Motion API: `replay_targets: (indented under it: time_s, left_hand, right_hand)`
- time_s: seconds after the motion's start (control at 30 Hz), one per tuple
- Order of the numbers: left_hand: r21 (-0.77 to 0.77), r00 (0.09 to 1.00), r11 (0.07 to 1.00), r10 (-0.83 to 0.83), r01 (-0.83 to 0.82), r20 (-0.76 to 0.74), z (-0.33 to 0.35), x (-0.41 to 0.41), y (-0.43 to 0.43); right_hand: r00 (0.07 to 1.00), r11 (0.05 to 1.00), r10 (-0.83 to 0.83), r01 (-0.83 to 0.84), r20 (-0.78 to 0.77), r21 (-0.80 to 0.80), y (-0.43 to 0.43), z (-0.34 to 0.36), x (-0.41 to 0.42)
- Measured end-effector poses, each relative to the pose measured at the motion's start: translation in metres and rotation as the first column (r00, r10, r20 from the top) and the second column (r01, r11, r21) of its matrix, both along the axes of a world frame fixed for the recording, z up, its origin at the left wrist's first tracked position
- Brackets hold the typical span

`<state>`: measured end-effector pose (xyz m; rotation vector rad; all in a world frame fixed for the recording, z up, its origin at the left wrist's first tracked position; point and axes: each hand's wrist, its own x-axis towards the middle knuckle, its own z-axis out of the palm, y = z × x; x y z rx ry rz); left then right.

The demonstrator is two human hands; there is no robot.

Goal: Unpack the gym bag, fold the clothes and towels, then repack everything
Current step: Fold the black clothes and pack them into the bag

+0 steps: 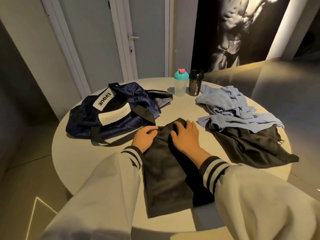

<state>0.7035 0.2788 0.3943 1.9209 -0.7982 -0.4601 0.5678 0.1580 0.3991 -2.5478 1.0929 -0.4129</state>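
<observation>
A long black garment (164, 172) lies flat on the round table (78, 153), running from the near edge toward the middle. My left hand (143, 138) holds its far left edge with curled fingers. My right hand (185, 135) rests palm down on its far end, fingers spread and slightly bent. The navy gym bag (121, 116) lies slumped and unzipped at the left, just beyond my left hand. A crumpled light blue cloth (230, 104) lies at the right, partly over another black garment (256, 146).
A clear shaker bottle with a teal lid (181, 84) and a black shaker bottle (195, 83) stand at the table's far edge. White doors and a large dark wall poster are behind the table. Floor surrounds the table on both sides.
</observation>
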Motion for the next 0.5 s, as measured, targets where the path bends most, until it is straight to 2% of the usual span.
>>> replay_targets:
  time_s: [0.07, 0.13, 0.23, 0.4, 0.5]
  left_hand:
    - [-0.04, 1.0, 0.999, 0.031, -0.031, -0.007, -0.013, 0.002, -0.002]
    - [-0.129, 0.99, 0.983, 0.129, -0.134, -0.049, -0.023, 0.003, -0.001]
    - [-0.169, 0.974, 0.96, 0.214, -0.223, -0.067, -0.027, 0.006, 0.001]
    - [-0.105, 0.992, 0.987, 0.115, -0.12, -0.053, -0.023, 0.005, -0.004]
    - [-0.032, 0.998, 0.997, 0.067, -0.067, 0.011, -0.019, 0.001, -0.01]
  right_hand:
    - [0.999, 0.998, -0.009, 0.012, -0.054, 0.056, -0.006, -0.011, 0.001]
    - [0.996, 0.998, -0.018, 0.024, -0.086, 0.065, -0.007, -0.024, -0.002]
    - [0.996, 0.997, -0.064, 0.067, -0.059, 0.042, -0.006, -0.03, -0.003]
    - [0.994, 0.99, -0.109, 0.106, 0.024, 0.093, -0.003, -0.024, -0.001]
    - [0.993, 0.987, -0.114, 0.108, 0.042, 0.119, -0.004, -0.021, -0.002]
